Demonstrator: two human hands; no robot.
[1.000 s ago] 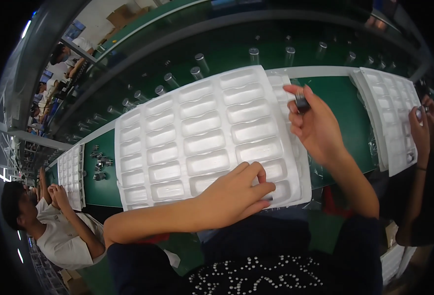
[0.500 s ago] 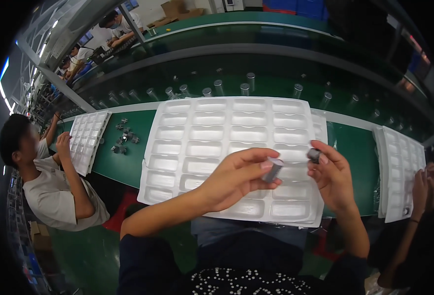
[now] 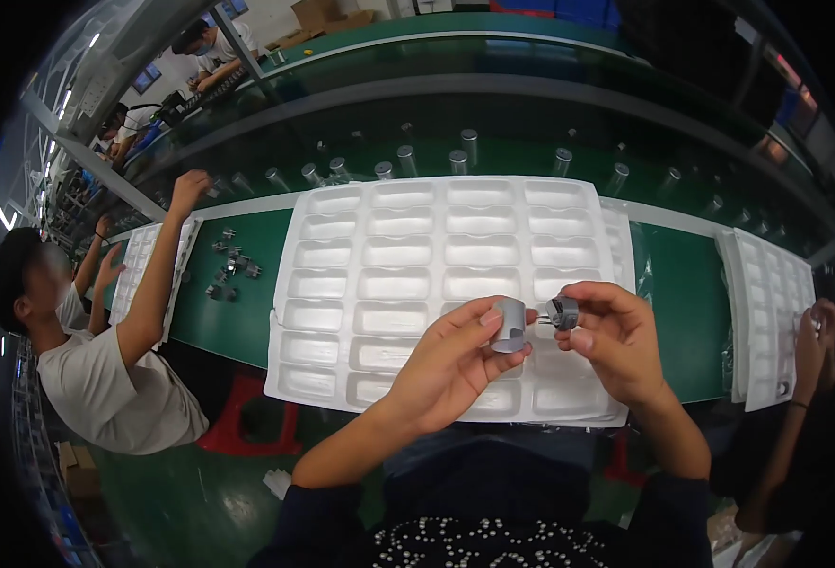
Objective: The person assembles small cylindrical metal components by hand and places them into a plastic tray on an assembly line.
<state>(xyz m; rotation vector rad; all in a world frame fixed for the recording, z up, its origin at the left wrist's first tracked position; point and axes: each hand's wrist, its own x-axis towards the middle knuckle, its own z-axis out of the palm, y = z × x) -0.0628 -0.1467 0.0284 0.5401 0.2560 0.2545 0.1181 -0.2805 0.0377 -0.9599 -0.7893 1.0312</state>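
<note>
My left hand (image 3: 450,364) is closed on a silver-grey metal cylinder (image 3: 509,328), thumb on its near side. My right hand (image 3: 616,341) pinches a small dark grey round part (image 3: 563,313) with a thin pin pointing at the cylinder. The two pieces are close together; whether the pin touches the cylinder or my left fingers I cannot tell. Both hands are above the lower right of a white moulded tray (image 3: 441,237), whose visible rectangular pockets hold nothing.
Several metal cylinders (image 3: 406,158) stand on the dark green belt beyond the tray. Small metal parts (image 3: 236,262) lie loose on the green table to the left. Co-workers with white trays sit at left (image 3: 105,369) and right (image 3: 810,355). A red stool (image 3: 247,426) stands below left.
My hands have come together, bringing the dark part close beside the cylinder. The cylinder has turned more upright. At left, the co-worker's arm has reached up toward the belt.
</note>
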